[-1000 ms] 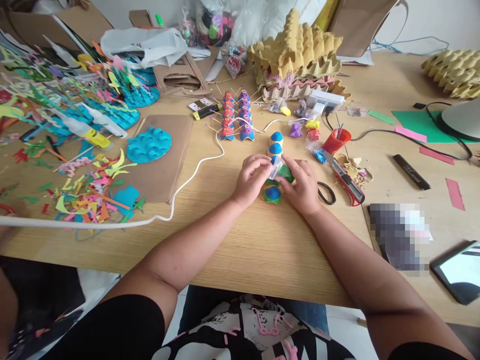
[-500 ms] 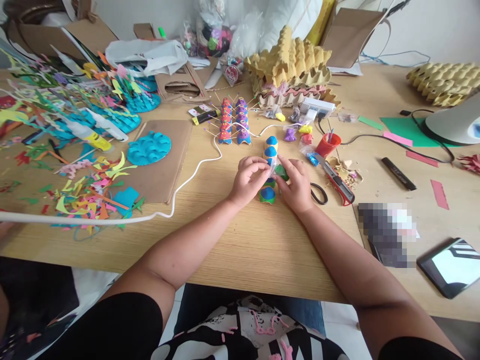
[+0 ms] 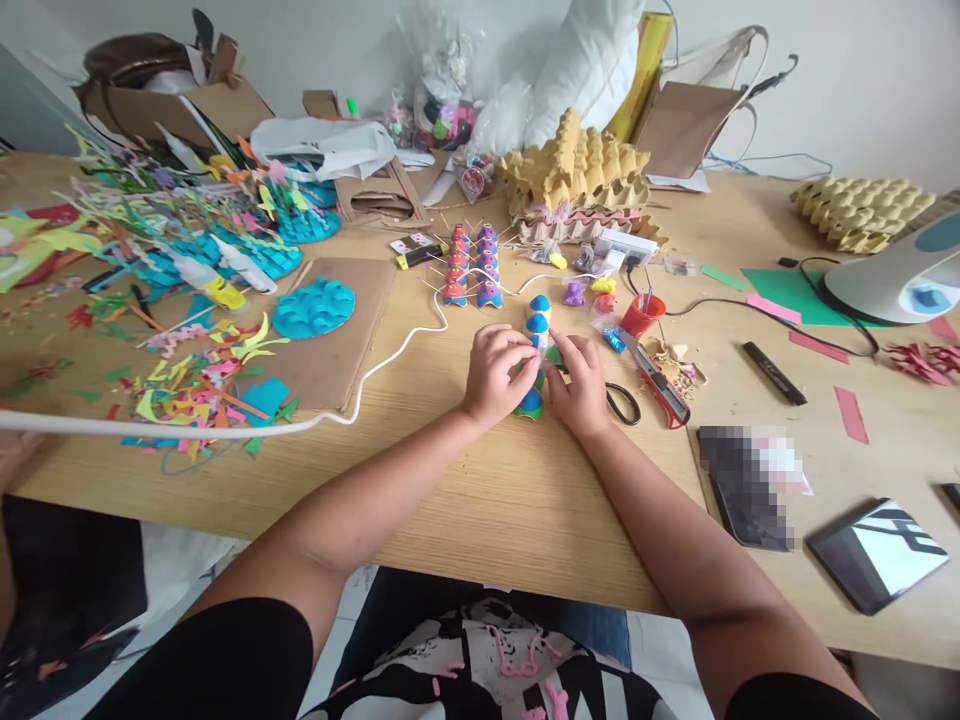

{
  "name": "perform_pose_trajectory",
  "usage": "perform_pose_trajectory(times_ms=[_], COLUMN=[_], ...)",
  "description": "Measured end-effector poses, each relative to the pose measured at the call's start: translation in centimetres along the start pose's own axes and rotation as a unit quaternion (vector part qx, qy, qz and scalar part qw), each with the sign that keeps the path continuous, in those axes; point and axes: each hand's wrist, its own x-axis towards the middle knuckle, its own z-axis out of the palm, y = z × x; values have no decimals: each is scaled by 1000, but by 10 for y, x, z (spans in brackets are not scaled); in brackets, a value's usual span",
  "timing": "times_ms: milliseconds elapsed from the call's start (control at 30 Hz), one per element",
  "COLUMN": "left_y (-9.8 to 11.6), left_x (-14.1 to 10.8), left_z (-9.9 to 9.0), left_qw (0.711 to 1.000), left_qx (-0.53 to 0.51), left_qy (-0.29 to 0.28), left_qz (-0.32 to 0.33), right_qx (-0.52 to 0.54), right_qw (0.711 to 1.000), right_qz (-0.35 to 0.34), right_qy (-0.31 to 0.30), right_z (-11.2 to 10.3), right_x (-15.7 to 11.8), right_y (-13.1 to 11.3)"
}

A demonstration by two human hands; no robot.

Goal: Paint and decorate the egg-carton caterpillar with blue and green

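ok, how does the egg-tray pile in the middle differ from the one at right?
Height: the middle pile is taller; the right pile is low.
Colour: the middle pile mixes yellow with pinkish trays; the right pile looks yellowish throughout.
Top: the middle pile has a ridge jutting up; the right pile's is fairly level.
Shared: bumpy trays, toward the table's back.

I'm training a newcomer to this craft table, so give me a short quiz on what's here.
1. True or false: the bumpy blue piece lies on a cardboard sheet.
2. Which is nearest the red-orange cup: (a) phone, (b) box cutter, (c) glue bottle?
3. Fill in: the left hand and right hand are over a strip with ____ domes.
Key: 1 true; 2 b; 3 blue.
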Motion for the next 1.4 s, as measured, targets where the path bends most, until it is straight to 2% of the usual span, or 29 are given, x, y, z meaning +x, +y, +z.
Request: perform_pose_trajectory(times_ms=[167,267,500,700,933,1233,1400], left_y=[-11,-18,-24,-27,-29,-32,-32], left_x=[24,27,17,17,19,18,16], left_z=[9,17,21,23,27,30,30], left_qw=[996,994,993,993,989,990,987], left_qx=[-25,-37,-75,-80,-113,-123,-122], left_qy=[-42,-45,-35,-76,-55,-49,-99], left_qz=[79,95,83,42,77,56,22], right_qx=[-10,-4,18,28,31,23,26], right_qw=[999,997,998,997,997,997,996], right_qz=[27,23,55,67,55,64,81], right_qy=[45,68,24,38,40,46,32], right_z=[3,3,4,5,3,2,1], right_x=[-1,-1,-1,-1,1,2,2], right_y=[3,4,5,6,6,3,3])
